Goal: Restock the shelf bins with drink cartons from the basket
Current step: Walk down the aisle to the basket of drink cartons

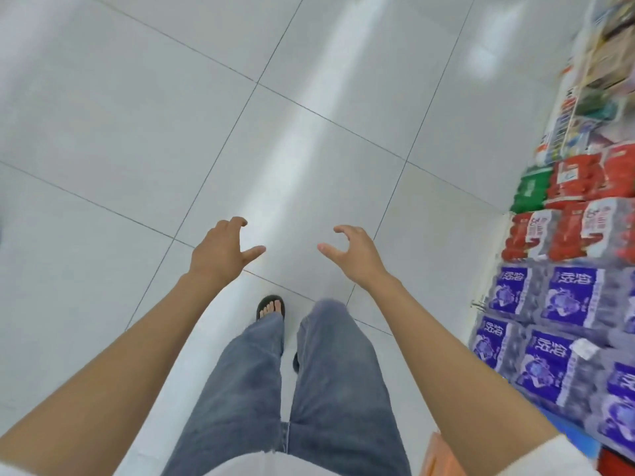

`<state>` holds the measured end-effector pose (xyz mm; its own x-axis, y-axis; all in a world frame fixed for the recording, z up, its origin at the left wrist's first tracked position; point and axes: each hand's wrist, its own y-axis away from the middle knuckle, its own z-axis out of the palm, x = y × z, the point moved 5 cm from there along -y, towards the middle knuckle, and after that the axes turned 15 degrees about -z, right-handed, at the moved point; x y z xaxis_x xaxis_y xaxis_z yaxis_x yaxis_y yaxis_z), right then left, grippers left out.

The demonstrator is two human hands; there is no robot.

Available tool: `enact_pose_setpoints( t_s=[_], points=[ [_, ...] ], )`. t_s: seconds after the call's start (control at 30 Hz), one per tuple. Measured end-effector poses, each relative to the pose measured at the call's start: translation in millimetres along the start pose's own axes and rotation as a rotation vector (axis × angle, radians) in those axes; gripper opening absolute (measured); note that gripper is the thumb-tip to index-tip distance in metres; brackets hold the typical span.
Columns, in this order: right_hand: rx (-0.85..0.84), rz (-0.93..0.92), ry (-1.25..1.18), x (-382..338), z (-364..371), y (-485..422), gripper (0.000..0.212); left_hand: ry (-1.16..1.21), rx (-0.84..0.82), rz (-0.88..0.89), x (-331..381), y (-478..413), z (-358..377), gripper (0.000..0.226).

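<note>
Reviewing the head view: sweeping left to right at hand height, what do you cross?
Bare tiled floor → left hand, open and empty → right hand, open and empty → red shrink-wrapped packs stacked at the right edge.

Purple packs [563, 297], red packs [536, 231], print unreadable
</note>
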<state>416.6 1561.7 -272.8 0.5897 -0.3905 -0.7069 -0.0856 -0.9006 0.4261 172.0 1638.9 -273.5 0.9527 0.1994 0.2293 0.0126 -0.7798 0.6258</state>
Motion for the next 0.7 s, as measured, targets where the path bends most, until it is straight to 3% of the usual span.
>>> enact_pose_setpoints(
  t_s=[0.2,0.4,0.7],
  points=[
    [0.032,-0.033,0.027,-18,-90,-169,0.047,0.034,-0.006,-0.026,97,-141,-73,0.065],
    [-0.086,-0.064,0.098,-56,-175,-347,0.060,0.097,0.011,-0.104,193,-277,-151,0.066],
    [-0.080,-0.112,0.147,-136,-285,-612,0.070,0.199,0.016,-0.151,301,-482,-295,0.067]
  ],
)
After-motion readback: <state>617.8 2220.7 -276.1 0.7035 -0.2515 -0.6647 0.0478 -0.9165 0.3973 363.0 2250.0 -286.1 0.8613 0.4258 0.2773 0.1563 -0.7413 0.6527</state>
